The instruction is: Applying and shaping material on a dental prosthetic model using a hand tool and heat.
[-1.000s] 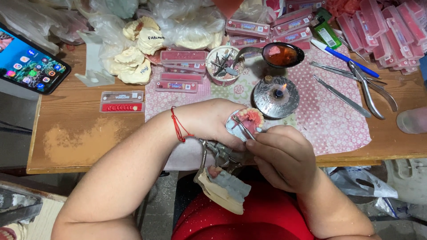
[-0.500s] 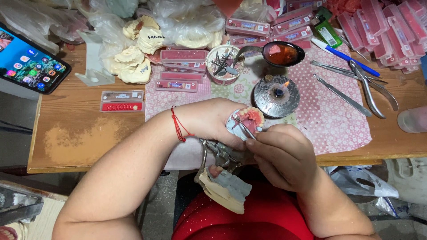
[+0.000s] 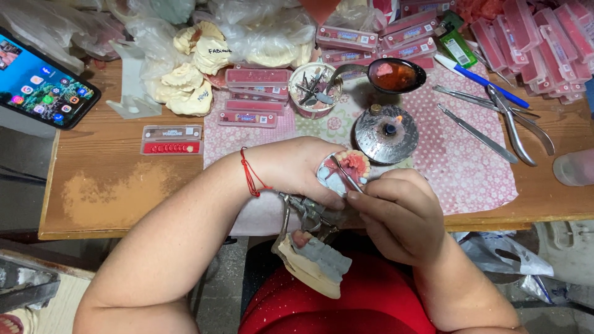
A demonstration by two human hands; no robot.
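Observation:
My left hand (image 3: 297, 167), with a red string at the wrist, grips a metal dental articulator (image 3: 306, 213) at the table's front edge. The upper half carries a pink wax denture with a row of teeth (image 3: 354, 163). Below hangs the lower plaster model (image 3: 312, 263), grey on cream, over my lap. My right hand (image 3: 396, 213) pinches a thin metal instrument (image 3: 343, 173) whose tip rests on the pink wax.
A small lit metal burner (image 3: 387, 131) stands just behind my hands on a pink patterned cloth (image 3: 470, 167). Behind it: a spoon of melted wax (image 3: 393, 75), a cup of tools (image 3: 315, 89), pliers (image 3: 516, 127), tooth cards (image 3: 172, 140), plaster casts (image 3: 189, 93) and a phone (image 3: 43, 89) at left.

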